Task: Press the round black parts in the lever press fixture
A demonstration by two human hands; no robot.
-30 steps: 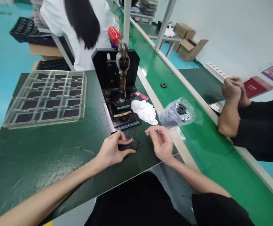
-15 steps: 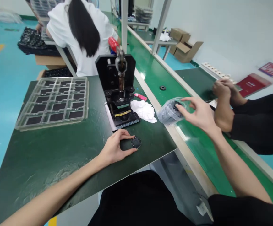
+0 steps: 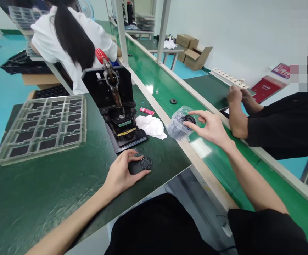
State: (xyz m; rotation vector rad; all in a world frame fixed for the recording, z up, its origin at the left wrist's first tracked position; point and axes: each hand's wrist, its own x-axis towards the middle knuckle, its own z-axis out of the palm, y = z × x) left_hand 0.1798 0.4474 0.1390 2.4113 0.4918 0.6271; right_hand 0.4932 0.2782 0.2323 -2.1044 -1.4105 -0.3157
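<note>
On the green bench, a round black disc-shaped part (image 3: 145,163) lies between the thumb and fingers of my left hand (image 3: 122,171), which touch its rim. My right hand (image 3: 212,129) reaches across to a clear plastic bag (image 3: 175,124) holding a stack of black round parts. Its thumb and index finger close on a black ring (image 3: 189,120) at the open end of the stack. Just beyond my left hand stands a black toggle press (image 3: 116,106) with a red handle, a yellow strip across its base.
A clear tray (image 3: 46,125) with dark square pieces lies left. A white cloth (image 3: 151,126) and a pink packet (image 3: 146,111) sit beside the press. Another black ring (image 3: 173,101) lies on the green conveyor (image 3: 196,106). A co-worker's hands (image 3: 236,95) rest across it; a person in white (image 3: 74,42) sits ahead.
The view has swung right, so the bench things appear further left. My right fingers remain at the bagged stack, its end ring now more visible. My left hand stays around the disc.
</note>
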